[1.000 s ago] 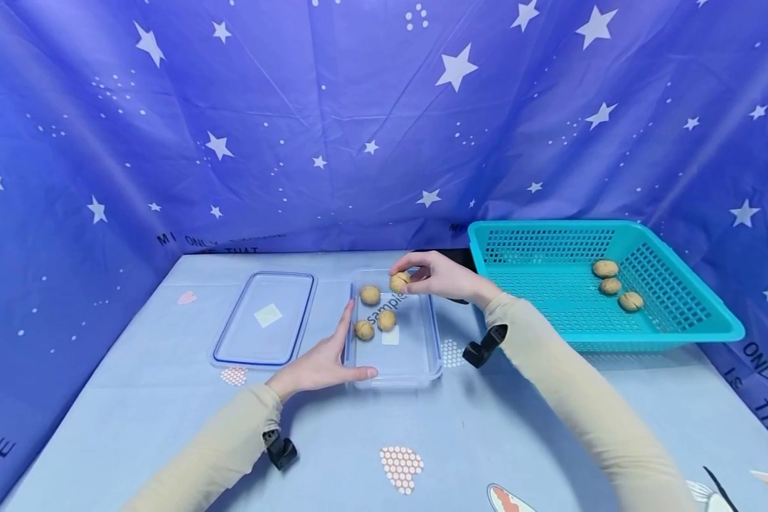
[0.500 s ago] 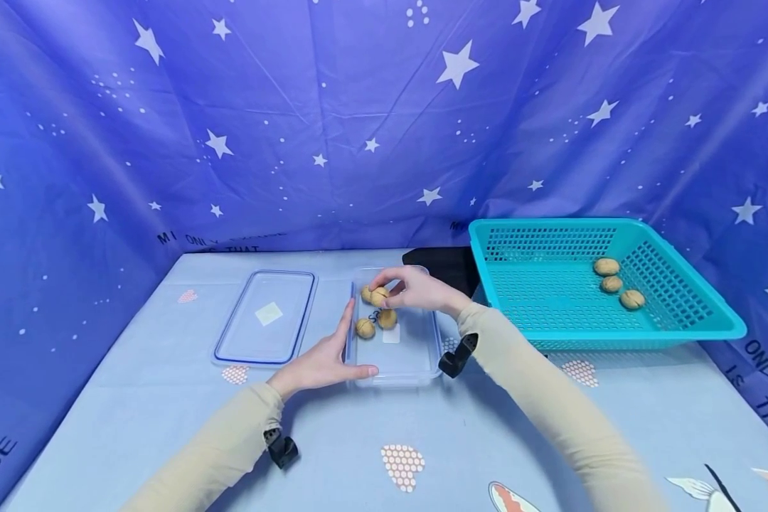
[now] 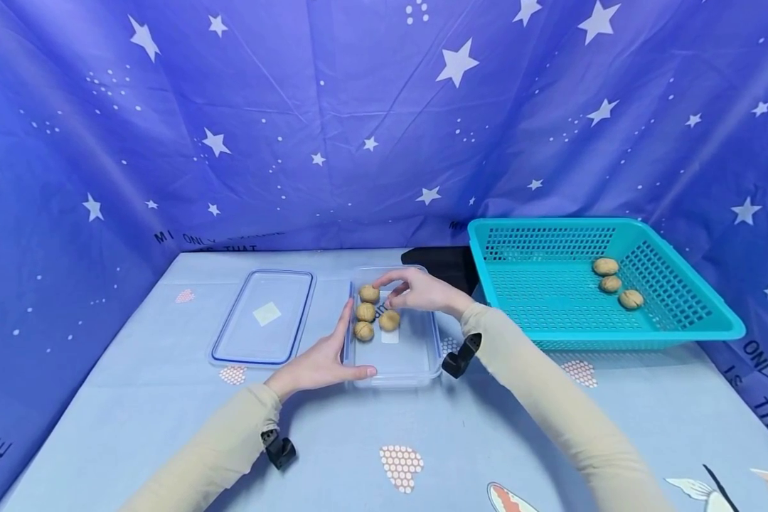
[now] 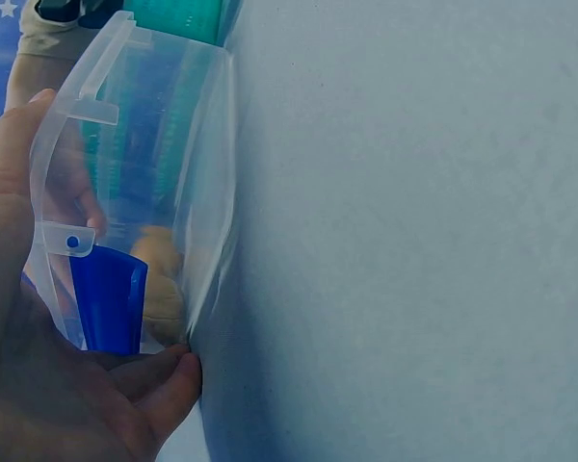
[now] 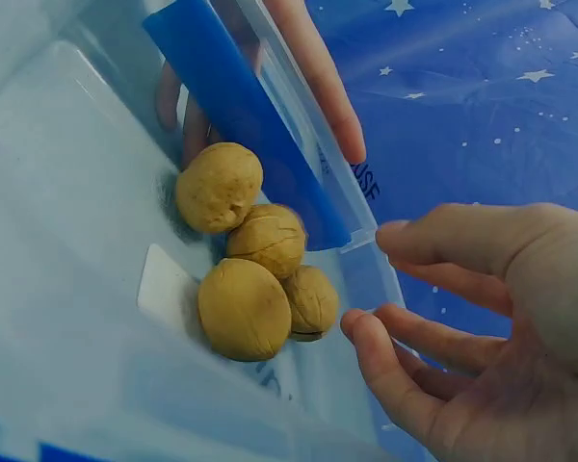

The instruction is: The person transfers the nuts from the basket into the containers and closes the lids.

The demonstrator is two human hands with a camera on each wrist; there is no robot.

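Note:
A clear plastic container [image 3: 409, 352] sits mid-table with several walnuts [image 3: 365, 311] clustered at its far left end. My left hand [image 3: 333, 354] rests flat against the container's left side, fingers straight along the wall and thumb along the front corner [image 4: 173, 375]. The blue clip [image 4: 106, 298] of the container [image 4: 144, 144] lies by my palm. My right hand [image 3: 400, 293] hovers over the far end of the container, fingers relaxed and empty. In the right wrist view the right hand [image 5: 433, 308] is just right of the walnuts [image 5: 246, 289] and apart from them.
The container's blue-rimmed lid [image 3: 264, 316] lies flat to its left. A teal basket [image 3: 691, 323] at the right holds three walnuts [image 3: 610, 284]. A black object [image 3: 441, 259] lies behind the container. Star-printed blue cloth walls surround the table.
My right hand carried a walnut down into the container, let it go among the others and now holds nothing. The left hand has stayed on the container's side.

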